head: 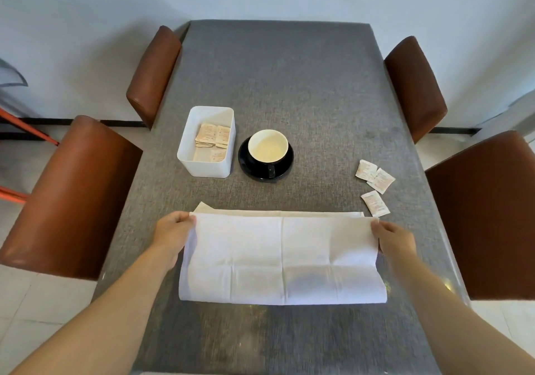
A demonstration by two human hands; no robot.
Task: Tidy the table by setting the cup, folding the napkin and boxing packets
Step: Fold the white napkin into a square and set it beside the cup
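Napkin (282,256), white, creased, on grey table (289,85) near the front edge, its near half lifted and folded toward the far edge. Left hand (173,230) pinches the left corner; right hand (393,240) pinches the right corner; both forearms extended. Print on three loose packets (375,185) unreadable.

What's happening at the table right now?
A person is folding the napkin: the left hand and right hand each pinch a corner, bringing the near half over the far half. The cup sits on its saucer. Some packets are in the box; three loose packets lie at the right.
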